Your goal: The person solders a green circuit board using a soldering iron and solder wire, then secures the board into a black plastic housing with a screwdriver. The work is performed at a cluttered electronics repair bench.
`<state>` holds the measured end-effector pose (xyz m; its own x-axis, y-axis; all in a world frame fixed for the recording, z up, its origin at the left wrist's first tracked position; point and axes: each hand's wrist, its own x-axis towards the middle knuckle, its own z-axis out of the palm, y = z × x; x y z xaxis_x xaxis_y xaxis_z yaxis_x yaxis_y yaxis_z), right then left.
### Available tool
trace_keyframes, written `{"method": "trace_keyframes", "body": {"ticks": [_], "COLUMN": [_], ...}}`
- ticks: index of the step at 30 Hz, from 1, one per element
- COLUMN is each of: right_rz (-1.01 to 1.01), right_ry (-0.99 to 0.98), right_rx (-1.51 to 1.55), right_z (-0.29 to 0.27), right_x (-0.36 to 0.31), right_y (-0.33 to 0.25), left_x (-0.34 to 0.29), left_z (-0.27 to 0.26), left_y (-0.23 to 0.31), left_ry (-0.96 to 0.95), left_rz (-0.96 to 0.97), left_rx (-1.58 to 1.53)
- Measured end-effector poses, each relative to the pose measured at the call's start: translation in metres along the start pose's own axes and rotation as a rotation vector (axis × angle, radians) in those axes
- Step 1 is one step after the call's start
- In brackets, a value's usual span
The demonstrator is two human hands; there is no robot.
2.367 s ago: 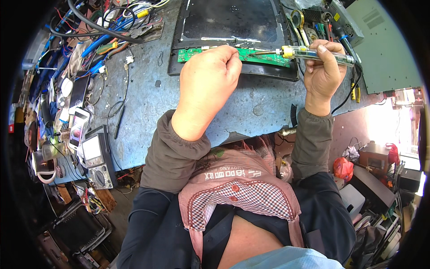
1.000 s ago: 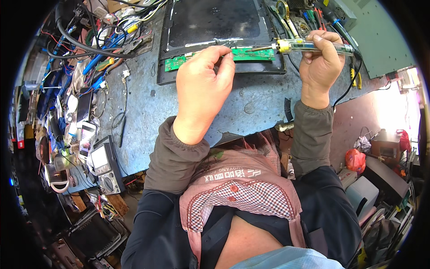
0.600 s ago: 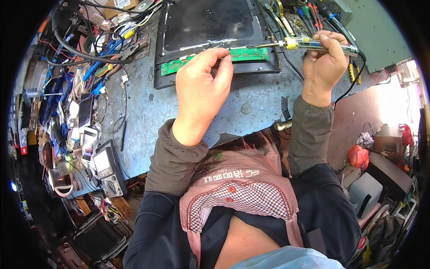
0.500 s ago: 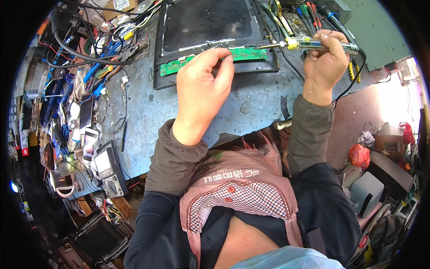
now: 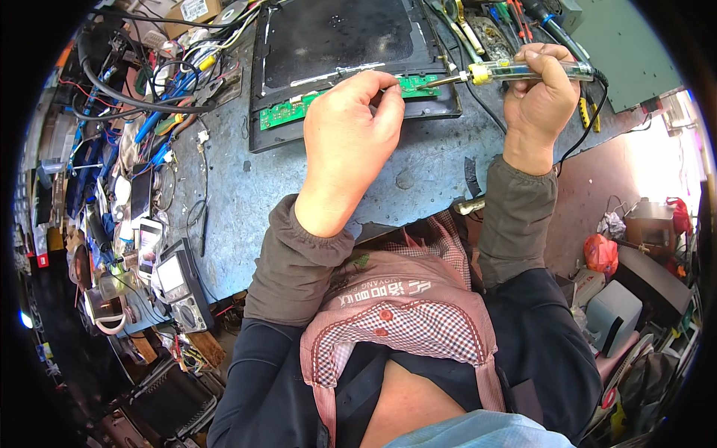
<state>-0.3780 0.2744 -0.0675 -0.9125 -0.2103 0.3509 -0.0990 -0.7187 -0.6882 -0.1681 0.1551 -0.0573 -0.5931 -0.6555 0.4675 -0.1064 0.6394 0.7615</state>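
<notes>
A long green circuit board (image 5: 287, 113) lies along the near edge of a black flat panel (image 5: 340, 45) on the blue worktop. My right hand (image 5: 544, 104) is closed around the clear handle of a soldering iron (image 5: 497, 72) with a yellow collar. Its thin tip points left and reaches the right part of the board, seemingly touching it. Just left of that tip, my left hand (image 5: 351, 138) hovers over the board with thumb and forefinger pinched together. Whatever lies in that pinch is too small or hidden to make out.
Tangled cables (image 5: 138, 93) and tools crowd the left side, with a white phone (image 5: 149, 246) and a multimeter (image 5: 183, 287) nearer me. Pliers and screwdrivers (image 5: 515, 22) lie at the back right. The iron's black cord (image 5: 586, 142) hangs over the worktop's right edge.
My left hand has moved right along the board, bringing its pinched fingers closer to the iron. The iron's tip has shifted slightly toward me across the board.
</notes>
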Motion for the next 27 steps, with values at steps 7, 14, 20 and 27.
{"method": "trace_keyframes", "body": {"ticks": [7,14,20,27], "right_rz": [0.007,0.008,0.015,0.009], "right_ry": [-0.033,-0.024,-0.040,0.111], "right_rx": [0.024,0.027,0.028,0.138], "right_z": [0.000,0.000,0.000,-0.009], "right_x": [-0.001,0.000,0.000,0.007], "right_y": [0.000,0.001,0.000,0.000], "left_x": [0.001,0.002,0.000,0.001], "left_z": [0.004,0.005,0.004,-0.003], "left_y": [-0.004,-0.004,-0.002,-0.008], "left_ry": [-0.005,0.017,0.000,0.067], "left_rz": [0.016,0.037,-0.027,-0.065], "left_rx": [0.048,0.064,0.040,-0.188]}}
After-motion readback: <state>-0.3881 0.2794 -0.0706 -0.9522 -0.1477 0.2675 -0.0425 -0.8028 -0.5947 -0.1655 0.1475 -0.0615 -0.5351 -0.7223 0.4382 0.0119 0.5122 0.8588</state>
